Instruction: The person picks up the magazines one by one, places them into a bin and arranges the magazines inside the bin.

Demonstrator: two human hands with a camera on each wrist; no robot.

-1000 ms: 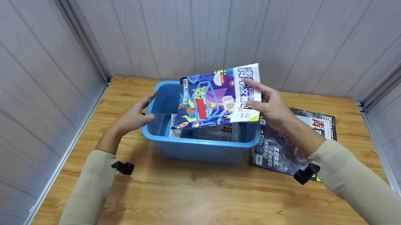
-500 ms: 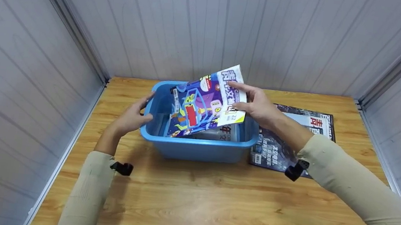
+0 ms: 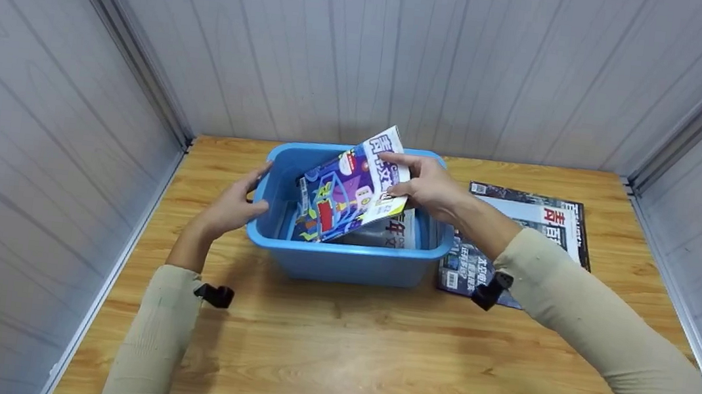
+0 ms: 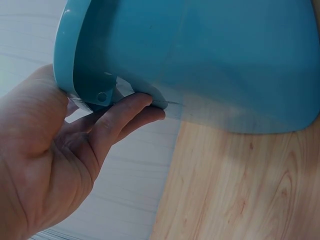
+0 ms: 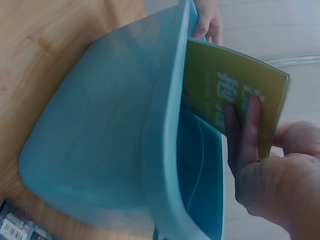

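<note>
A blue plastic bin (image 3: 343, 262) stands on the wooden table (image 3: 372, 358). My right hand (image 3: 431, 189) pinches a colourful magazine (image 3: 341, 192) by its top edge and holds it tilted, its lower end inside the bin. The right wrist view shows that magazine's yellow-green back cover (image 5: 225, 92) against the bin's rim (image 5: 170, 150), fingers (image 5: 242, 130) across it. My left hand (image 3: 231, 206) grips the bin's left rim, its fingers (image 4: 122, 117) curled under the lip (image 4: 80, 75). Another magazine (image 3: 396, 232) lies flat in the bin.
A dark-covered magazine (image 3: 532, 234) lies on the table just right of the bin, partly under my right forearm. Grey panelled walls close in the table at the back and both sides. Bare wood stretches in front of the bin.
My right hand has moved left and down, lowering the colourful magazine from above the bin until its lower end is inside. The left hand has stayed on the rim.
</note>
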